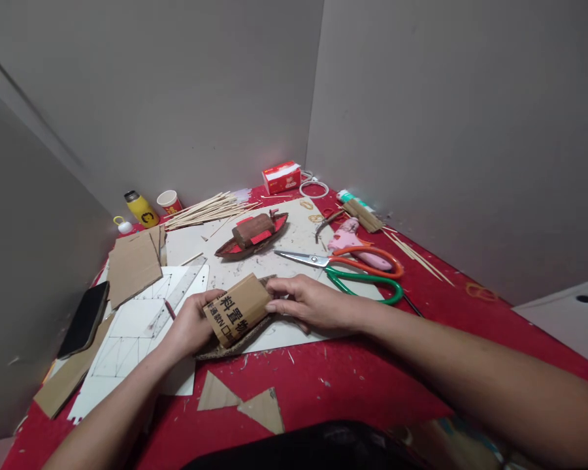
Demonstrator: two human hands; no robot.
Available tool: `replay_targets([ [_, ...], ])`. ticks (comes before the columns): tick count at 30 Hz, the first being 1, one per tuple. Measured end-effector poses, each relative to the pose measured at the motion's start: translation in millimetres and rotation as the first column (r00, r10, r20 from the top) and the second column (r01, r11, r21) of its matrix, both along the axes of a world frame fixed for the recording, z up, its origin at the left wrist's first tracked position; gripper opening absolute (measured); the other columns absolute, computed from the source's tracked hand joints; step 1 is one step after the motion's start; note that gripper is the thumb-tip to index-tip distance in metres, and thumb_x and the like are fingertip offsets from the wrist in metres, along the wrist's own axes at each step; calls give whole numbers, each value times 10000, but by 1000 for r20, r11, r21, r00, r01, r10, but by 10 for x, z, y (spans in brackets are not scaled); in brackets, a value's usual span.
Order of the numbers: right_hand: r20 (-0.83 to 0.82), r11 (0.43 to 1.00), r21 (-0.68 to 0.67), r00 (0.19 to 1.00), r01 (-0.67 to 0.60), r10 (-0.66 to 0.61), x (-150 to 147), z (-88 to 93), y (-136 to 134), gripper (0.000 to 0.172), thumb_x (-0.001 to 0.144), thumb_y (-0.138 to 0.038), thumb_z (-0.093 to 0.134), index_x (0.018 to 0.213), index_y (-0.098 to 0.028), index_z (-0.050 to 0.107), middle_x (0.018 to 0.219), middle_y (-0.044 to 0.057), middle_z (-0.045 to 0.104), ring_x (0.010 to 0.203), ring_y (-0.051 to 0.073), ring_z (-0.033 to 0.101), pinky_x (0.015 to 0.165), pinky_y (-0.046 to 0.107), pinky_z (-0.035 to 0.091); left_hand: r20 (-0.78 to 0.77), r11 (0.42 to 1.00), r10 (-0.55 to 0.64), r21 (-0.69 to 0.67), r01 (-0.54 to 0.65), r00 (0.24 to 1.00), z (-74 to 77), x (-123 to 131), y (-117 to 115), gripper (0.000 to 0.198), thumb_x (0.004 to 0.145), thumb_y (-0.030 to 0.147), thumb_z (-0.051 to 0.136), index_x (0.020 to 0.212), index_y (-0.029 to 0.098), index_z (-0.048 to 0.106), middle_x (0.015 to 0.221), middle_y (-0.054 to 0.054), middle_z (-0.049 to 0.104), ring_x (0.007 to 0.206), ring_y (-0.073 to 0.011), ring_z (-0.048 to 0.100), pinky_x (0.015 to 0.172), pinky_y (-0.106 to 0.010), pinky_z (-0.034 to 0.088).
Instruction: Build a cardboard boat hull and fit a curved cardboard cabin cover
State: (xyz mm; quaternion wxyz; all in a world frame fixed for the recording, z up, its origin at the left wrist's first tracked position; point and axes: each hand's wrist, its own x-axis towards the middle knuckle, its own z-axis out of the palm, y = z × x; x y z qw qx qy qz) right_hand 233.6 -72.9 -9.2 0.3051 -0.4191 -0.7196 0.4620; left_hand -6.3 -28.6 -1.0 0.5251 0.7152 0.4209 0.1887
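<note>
A bent piece of brown cardboard [240,307] with black printed characters arches over a darker cardboard base [220,352] that tapers at its ends like a boat hull. My left hand [196,320] grips the left side of the bent cardboard, its fingertips partly hidden behind it. Thumb and forefinger of my right hand [306,301] pinch the right edge of the cardboard. Beyond my hands sits a small model boat [253,232] with a brown cabin and red deck. Scissors [318,260] with one orange and one green handle lie just past my right hand.
Cardboard sheets [133,264], a phone [84,318] and drawn plans [122,346] lie left. Thin sticks [208,210], a yellow bottle [141,209], a paper cup [169,201] and a tissue box [281,178] stand behind. A pink glue gun [347,236] is right; cardboard triangles [218,393] lie in front.
</note>
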Motion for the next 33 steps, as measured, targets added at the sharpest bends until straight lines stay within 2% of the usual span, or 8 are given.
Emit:
replay_targets([
  [8, 35, 1000, -18, 999, -19, 19, 20, -44, 16, 114, 911, -266, 514, 833, -182, 509, 616, -67, 447, 393, 54, 451, 366, 175, 345, -3, 1000, 6, -9, -6, 1000, -40, -26, 20, 243, 749, 156, 624, 975, 163, 710, 874, -23, 751, 790, -164, 679, 725, -260, 522],
  [17, 59, 1000, -4, 998, -23, 23, 26, -62, 10, 156, 903, -297, 529, 945, -158, 586, 651, -43, 488, 451, 74, 458, 424, 199, 374, 9, 998, 42, -52, -41, 999, 2, 8, 9, 243, 701, 159, 634, 930, 142, 711, 853, -30, 754, 723, -153, 672, 651, -241, 514],
  [22, 63, 999, 31, 998, -25, 23, 18, -70, -2, 169, 884, -297, 565, 957, -152, 614, 714, -17, 559, 526, 78, 473, 488, 197, 400, 21, 994, 87, -65, -85, 996, -17, 0, 4, 297, 661, 146, 655, 953, 151, 704, 885, -26, 754, 770, -167, 684, 683, -246, 516],
  [27, 9, 994, -110, 1000, 3, -2, 5, -90, -10, 207, 881, -357, 558, 946, -162, 585, 682, -38, 533, 449, 72, 486, 434, 212, 426, 52, 997, 45, -60, -42, 998, 15, -14, -14, 306, 651, 99, 654, 940, 167, 731, 869, -19, 759, 792, -179, 688, 742, -272, 521],
  [33, -101, 987, -158, 994, 31, -47, -21, -101, -23, 201, 861, -352, 576, 900, -155, 572, 677, -46, 514, 443, 67, 524, 430, 215, 464, 105, 997, 49, -63, -42, 993, -38, -57, -13, 333, 663, 115, 674, 984, 178, 735, 860, -33, 762, 821, -209, 703, 791, -340, 541],
])
